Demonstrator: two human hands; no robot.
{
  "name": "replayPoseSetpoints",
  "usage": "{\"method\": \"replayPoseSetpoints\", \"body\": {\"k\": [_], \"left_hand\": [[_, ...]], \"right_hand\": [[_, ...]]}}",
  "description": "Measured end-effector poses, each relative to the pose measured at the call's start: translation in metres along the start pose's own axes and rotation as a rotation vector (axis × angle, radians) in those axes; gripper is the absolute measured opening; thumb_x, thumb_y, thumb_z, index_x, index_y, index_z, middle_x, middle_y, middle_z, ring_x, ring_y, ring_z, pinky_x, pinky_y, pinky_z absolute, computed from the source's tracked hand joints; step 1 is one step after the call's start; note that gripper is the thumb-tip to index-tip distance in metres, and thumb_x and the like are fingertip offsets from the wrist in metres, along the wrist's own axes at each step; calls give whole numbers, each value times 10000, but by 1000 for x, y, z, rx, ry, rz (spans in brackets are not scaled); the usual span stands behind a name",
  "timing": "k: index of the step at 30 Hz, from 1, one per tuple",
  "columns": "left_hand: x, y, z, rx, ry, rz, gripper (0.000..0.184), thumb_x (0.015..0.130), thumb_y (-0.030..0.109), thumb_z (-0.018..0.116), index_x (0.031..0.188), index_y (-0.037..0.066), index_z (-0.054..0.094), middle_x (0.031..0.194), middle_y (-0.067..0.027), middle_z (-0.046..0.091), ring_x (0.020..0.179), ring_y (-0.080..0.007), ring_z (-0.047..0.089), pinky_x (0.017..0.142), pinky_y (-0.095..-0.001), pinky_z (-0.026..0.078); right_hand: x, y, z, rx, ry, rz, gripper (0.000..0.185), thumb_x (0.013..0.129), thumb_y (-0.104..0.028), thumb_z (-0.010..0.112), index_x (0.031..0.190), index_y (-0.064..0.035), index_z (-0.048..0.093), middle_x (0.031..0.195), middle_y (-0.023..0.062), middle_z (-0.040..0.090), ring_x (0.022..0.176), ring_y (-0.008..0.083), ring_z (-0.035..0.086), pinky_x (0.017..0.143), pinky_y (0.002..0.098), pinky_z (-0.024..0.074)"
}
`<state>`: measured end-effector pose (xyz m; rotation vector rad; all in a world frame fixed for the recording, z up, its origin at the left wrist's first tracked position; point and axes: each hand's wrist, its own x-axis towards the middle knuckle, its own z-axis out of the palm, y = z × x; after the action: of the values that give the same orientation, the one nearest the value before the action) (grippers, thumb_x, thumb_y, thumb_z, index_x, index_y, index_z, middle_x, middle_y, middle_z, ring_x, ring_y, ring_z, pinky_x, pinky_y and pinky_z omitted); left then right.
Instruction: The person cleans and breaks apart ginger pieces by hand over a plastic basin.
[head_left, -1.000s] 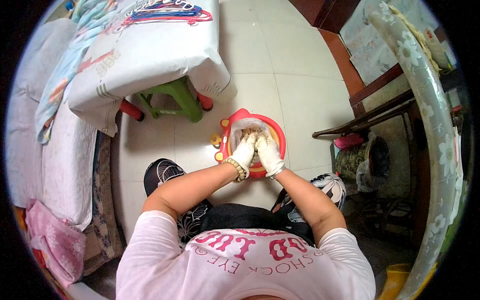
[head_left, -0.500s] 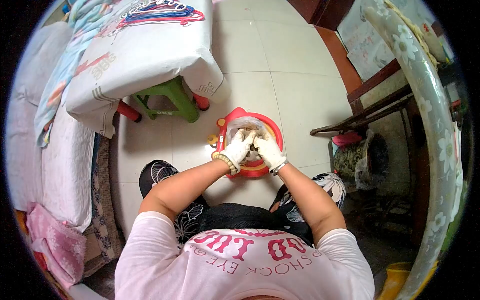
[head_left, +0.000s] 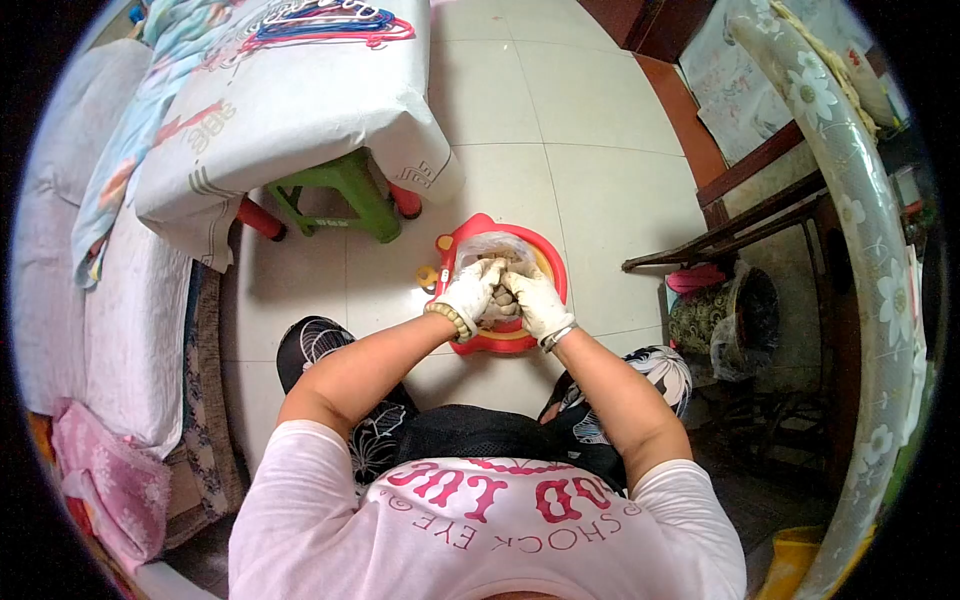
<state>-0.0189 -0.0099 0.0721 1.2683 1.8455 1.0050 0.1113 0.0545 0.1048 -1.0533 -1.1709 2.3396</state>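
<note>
Hands, both in pale gloves: the left hand [head_left: 468,292] and the right hand [head_left: 538,303] are angled inward with curled fingers, their tips close together over a cluster of brownish, lumpy pieces [head_left: 505,298]; whether either hand has closed on a piece cannot be told, as the fingers hide the contact. Location of pieces: within the opening of a thin, translucent plastic bag [head_left: 486,244], which lies inside the rim of a round red holder [head_left: 558,272] on the tiled floor [head_left: 610,190], between the person's feet and the green stool [head_left: 362,205]. Risk 1: spillage; the bag edge is loose and crumpled, so a glove that catches it could fold it inward or drag pieces over the rim. Risk 2: dropped piece; the gloves appear to be fabric and may reduce feel, so a small piece could slip between the fingertips. Risk 3: snagging; the beaded bracelet [head_left: 448,317] on the left wrist sits near the holder and could catch the bag if that wrist is lowered. Risk 4: displacement; uneven pressure on one side could slide the holder on smooth tile towards the small yellow item [head_left: 427,277] just beside it
</note>
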Motion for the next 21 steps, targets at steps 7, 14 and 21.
{"method": "replayPoseSetpoints", "body": {"k": [7,14,21], "left_hand": [[2,-7,7,82,36,104,406,945,330,384,1168,28,541,1123,-190,584,1036,-301,559,897,-357,432],[-1,-19,17,684,5,242,666,782,322,611,1317,18,357,1209,-216,498,1101,-366,498,923,-458,401],[-2,-29,28,478,225,384,390,926,258,444,1254,49,414,1086,-188,551,976,-315,558,837,-380,471]], "right_hand": [[-4,-6,0,-103,-136,-29,239,954,-309,442,1038,-101,526,738,-21,562,553,52,513,469,179,420],[16,28,-4,-136,56,-63,198,965,-296,399,1007,-137,509,670,-33,518,464,38,449,381,175,343],[6,13,5,-54,131,-61,205,951,-307,373,941,-158,513,627,-36,506,435,41,407,370,179,312]]}}
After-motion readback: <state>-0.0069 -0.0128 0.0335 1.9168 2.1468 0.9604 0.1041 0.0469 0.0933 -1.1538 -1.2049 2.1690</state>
